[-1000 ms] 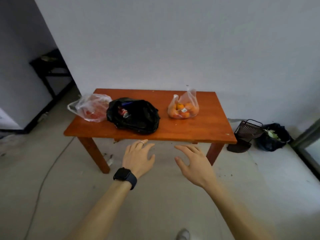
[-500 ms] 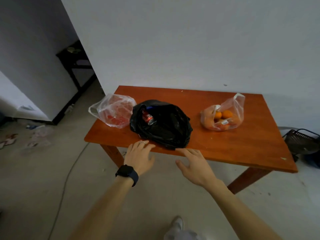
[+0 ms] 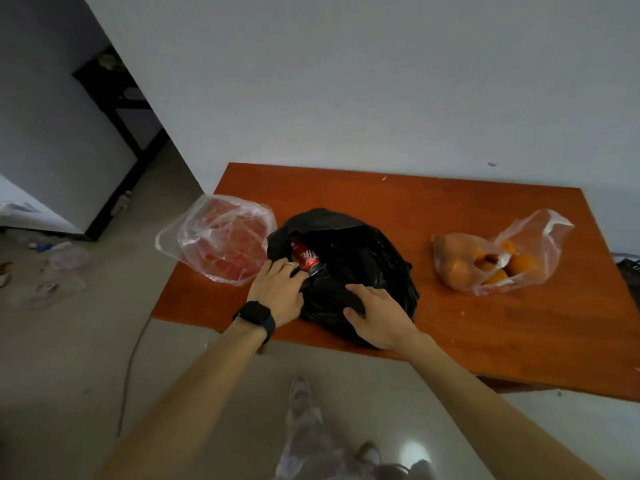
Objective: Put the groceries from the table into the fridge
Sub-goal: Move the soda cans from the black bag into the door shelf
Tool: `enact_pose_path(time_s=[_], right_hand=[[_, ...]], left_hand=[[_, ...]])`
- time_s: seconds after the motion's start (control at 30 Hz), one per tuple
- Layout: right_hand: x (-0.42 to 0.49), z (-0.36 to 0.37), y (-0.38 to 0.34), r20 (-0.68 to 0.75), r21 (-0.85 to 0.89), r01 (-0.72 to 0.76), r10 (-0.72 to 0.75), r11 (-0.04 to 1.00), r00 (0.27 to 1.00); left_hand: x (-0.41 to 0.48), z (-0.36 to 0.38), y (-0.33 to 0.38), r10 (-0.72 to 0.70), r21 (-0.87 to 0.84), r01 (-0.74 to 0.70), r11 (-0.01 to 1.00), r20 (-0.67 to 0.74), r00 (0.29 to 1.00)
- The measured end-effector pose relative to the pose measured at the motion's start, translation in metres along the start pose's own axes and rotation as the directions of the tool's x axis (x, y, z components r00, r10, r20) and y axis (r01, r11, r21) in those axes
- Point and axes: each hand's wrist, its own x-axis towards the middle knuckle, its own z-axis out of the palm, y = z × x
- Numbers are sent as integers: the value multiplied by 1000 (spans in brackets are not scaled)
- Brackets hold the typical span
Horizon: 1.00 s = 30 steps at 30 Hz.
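Three bags lie on the orange-brown wooden table [image 3: 450,202]. The black plastic bag [image 3: 363,258] in the middle gapes open, and a red drinks can [image 3: 306,257] shows inside it. My left hand [image 3: 277,289], with a watch on the wrist, curls its fingers over the bag's rim right beside the can. My right hand [image 3: 377,313] rests flat on the near side of the black bag with the fingers spread. To its left lies a clear bag with red contents [image 3: 221,244]. A clear bag of oranges [image 3: 485,261] lies to the right.
The table stands against a white wall. A white appliance corner [image 3: 20,209] and a black shelf frame [image 3: 117,98] are at the left. Litter [image 3: 52,268] and a cable [image 3: 130,368] lie on the floor. A dark basket [image 3: 628,268] shows at the right edge.
I have stepped up to the table. Both hands moved forward from in front of its near edge onto the black bag, the left one reaching the rim by the can.
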Motion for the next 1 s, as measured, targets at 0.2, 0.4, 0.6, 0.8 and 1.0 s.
enact_pose_path(time_s=[0.2,0.4,0.6,0.8,1.0], right_hand=[[109,-18,-8,84,-46,-86,90,995,992],[236,-35,-14,314,-283,-130,219,950,924],[315,-54,-9,250,-312,-143,227,939,941],[346,-53,6,268,-109,-274,294,956,918],[356,-39,1,245,-91,-275,289,957,925]], left_hand=[[97,13,-31,174,198,-211,957,190,966],[174,19,-70,95,222,-170,960,312,945],[218,39,-128,159,199,-225,954,302,940],[228,65,-148,226,-38,-223,974,261,938],[242,65,-156,204,-405,-72,912,294,934]])
